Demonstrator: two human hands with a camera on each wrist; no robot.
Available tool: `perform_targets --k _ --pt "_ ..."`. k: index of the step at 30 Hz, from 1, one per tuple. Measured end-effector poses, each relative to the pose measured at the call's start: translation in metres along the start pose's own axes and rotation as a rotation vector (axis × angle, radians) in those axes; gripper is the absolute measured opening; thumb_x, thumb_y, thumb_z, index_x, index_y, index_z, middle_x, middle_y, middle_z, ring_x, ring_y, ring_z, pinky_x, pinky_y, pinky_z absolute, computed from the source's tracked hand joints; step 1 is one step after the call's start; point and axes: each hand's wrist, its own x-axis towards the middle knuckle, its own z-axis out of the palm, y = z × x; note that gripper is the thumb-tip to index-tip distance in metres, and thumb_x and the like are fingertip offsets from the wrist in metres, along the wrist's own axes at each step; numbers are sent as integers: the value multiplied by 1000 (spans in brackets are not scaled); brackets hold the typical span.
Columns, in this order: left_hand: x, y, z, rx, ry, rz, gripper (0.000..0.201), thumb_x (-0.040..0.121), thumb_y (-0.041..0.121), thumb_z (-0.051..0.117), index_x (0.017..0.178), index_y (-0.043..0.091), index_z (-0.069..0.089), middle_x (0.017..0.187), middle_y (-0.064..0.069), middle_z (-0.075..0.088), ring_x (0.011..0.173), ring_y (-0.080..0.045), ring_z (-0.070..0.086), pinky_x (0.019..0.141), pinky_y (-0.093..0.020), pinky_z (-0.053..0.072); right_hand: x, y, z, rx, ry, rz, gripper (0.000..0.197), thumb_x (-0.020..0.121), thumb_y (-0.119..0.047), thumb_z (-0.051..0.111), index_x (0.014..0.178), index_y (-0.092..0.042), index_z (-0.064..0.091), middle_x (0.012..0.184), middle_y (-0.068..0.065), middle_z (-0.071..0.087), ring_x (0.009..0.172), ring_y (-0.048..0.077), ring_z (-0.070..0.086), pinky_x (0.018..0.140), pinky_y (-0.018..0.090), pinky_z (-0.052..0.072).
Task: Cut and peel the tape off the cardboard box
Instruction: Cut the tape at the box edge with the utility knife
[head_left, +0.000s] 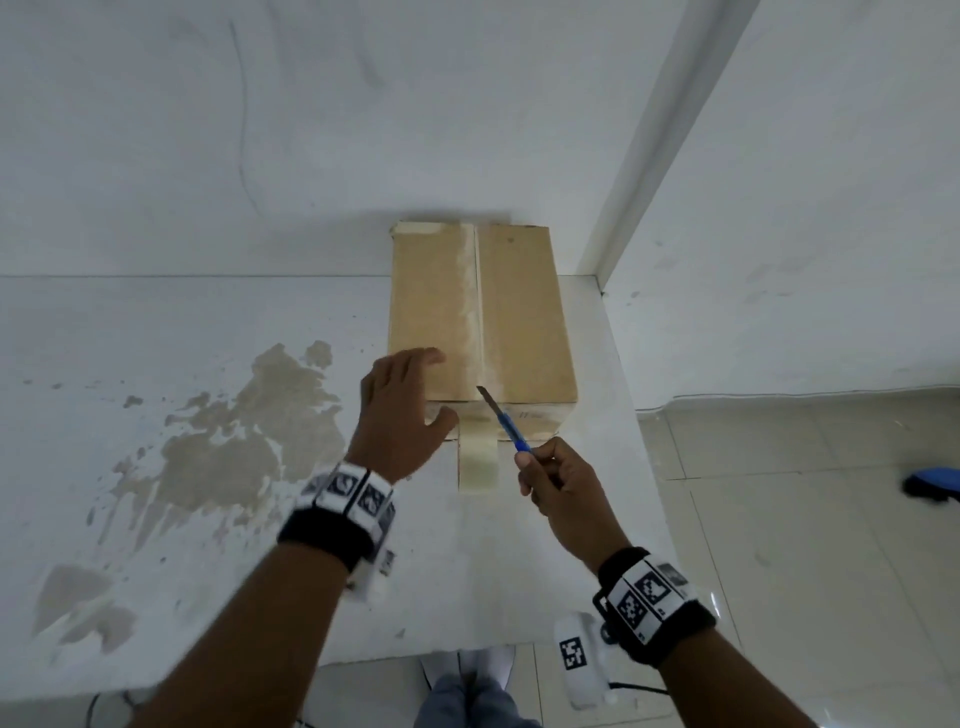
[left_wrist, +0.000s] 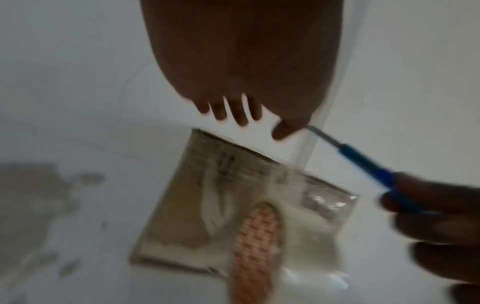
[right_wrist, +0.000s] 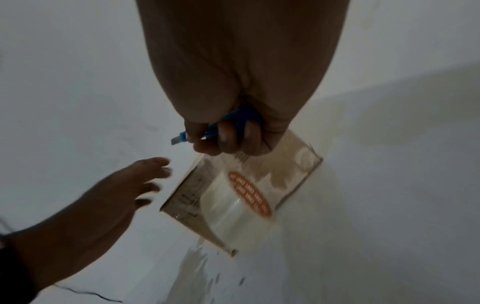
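now left hand (head_left: 402, 410) open over cardboard box (head_left: 519, 312), right hand (head_left: 563, 486) gripping cutter (head_left: 501, 418)

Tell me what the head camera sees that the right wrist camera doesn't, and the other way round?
Only the head view shows the box's whole top with the tape down its middle, both wristbands, the tiled floor and the knife's long blade pointing at the box's near edge. Only the right wrist view shows the orange label on the tape roll and a thin cable. Both show the two hands, left hand spread open, right hand gripping the blue knife, plus the box, roll and white table.
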Motion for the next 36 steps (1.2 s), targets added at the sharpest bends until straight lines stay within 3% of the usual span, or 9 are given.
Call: perform_targets --k 3,6,9,11,13,15,19,25,36 --pt "-33 21 19 -369 285 -422 22 82 27 65 93 13 52 84 2 55 82 -23 52 79 -34 38 11 -9 -24 -340 -73 -131 11 100 -36 54 105 -28 59 65 -5 62 53 6 46 55 18 38" --pt "-43 34 48 -638 -60 -780 32 96 41 57 101 10 54 80 7 53 81 -19 54 78 -30 36 25 -23 -42 -641 -167 -214 31 102 -36 50 131 -42 57 73 -10 64 60 4 54 60 16 42" --pt "-48 35 68 -582 -219 -699 49 101 48 46 98 2 61 86 -2 61 87 -23 57 72 -34 38 36 -36 -46 -893 -231 -250 34 102 -35 50 133 -44 58 92 -13 67 81 10 60 72 23 42" --pt "-49 31 77 -555 -174 -647 61 101 51 44 89 -5 68 83 -10 70 82 -26 64 70 -35 45 38 -43 -43 -1020 -273 -261 34 103 -35 47 135 -42 57 108 -8 69 95 15 61 77 27 44" --pt "-48 27 78 -595 -124 -647 56 101 46 47 76 1 69 67 0 70 71 -15 66 64 -26 48 39 -50 -39 -1089 -281 -265 35 104 -33 45 136 -41 56 114 -4 68 101 20 62 81 32 46" --pt "-45 27 77 -646 -105 -665 55 99 46 50 72 1 67 58 2 70 63 -4 66 59 -18 49 39 -55 -35 -1103 -261 -268 35 104 -31 44 136 -40 56 112 -2 67 99 23 62 80 33 46" --pt "-46 27 81 -710 -112 -697 64 96 50 50 92 -11 69 72 2 79 83 -25 73 69 -30 53 42 -58 -28 -1163 -250 -250 34 105 -29 41 132 -37 59 109 1 67 95 27 63 79 37 50" --pt "-53 29 85 -722 -84 -688 62 98 44 51 90 -16 67 61 17 75 54 7 61 50 -8 42 41 -60 -22 -1282 -232 -285 28 104 -26 41 120 -32 63 100 4 66 84 29 63 66 33 44" --pt "-58 36 82 -761 -17 -668 59 100 38 53 86 -19 63 65 3 77 56 7 67 57 -14 48 50 -48 -4 -1331 -191 -282 27 100 -15 41 108 -28 64 81 0 58 69 24 54 56 28 33"
